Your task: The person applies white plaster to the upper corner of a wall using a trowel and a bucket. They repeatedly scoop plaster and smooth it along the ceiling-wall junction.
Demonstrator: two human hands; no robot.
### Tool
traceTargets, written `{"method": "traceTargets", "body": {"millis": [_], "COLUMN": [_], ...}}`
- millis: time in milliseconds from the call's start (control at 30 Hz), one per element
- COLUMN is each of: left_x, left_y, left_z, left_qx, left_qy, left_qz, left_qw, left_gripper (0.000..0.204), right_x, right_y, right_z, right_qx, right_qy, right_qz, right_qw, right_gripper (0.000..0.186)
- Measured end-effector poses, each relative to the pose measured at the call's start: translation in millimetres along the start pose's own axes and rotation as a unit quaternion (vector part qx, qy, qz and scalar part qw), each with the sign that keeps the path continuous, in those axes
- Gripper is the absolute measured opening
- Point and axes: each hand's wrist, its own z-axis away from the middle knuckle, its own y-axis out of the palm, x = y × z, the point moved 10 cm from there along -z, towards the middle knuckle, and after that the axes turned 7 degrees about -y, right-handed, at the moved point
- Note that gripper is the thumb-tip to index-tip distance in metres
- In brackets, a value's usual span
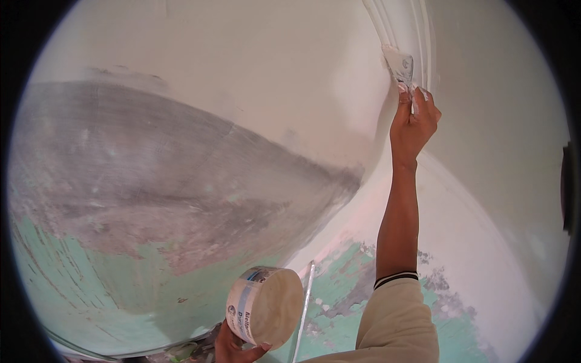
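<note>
My right hand (417,118) is raised high, its fingers pinched round the handle of a putty knife (399,63). The knife's pale, smeared blade lies against the white moulding (417,30) that runs along the top of the wall. White filler marks the fingertips. Low in the view, my left hand (239,348) grips a round plastic tub (241,305) from below and the side. The tub is tilted, and its open mouth shows a cream-coloured paste (279,308) inside.
Grey bare plaster (151,163) and peeling green paint (139,284) cover the left wall. A thin pale upright strip (304,302) stands beside the tub. Clutter (187,351) lies at the lower edge, and a dark object (567,187) hangs at the far right.
</note>
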Motion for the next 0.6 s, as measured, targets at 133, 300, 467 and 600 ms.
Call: {"method": "traceTargets", "body": {"millis": [133, 300, 467, 600], "left_x": [-2.7, -4.8, -15.2, -11.3], "left_y": [1.7, -0.4, 1.5, -1.0], "left_z": [2.5, 6.8, 7.7, 5.9], "left_qx": [-0.002, -0.022, -0.008, -0.011], "left_qy": [0.008, 0.007, 0.009, 0.028], "left_qz": [-0.009, -0.012, -0.016, -0.05], "left_qw": [1.0, 1.0, 1.0, 0.998], "left_gripper": [0.092, 0.093, 0.092, 0.093], "right_x": [-20.5, -41.4, -16.6, -18.5], "right_y": [-12.5, -32.0, 1.6, -1.6], "right_z": [23.4, 46.6, -30.4, -24.5], "right_qx": [0.062, 0.051, 0.088, 0.086], "right_qy": [0.048, 0.123, 0.083, 0.065], "right_qz": [0.06, -0.006, -0.069, 0.014], "right_qw": [0.995, 0.991, 0.99, 0.994], "right_gripper": [0.016, 0.016, 0.021, 0.021]}}
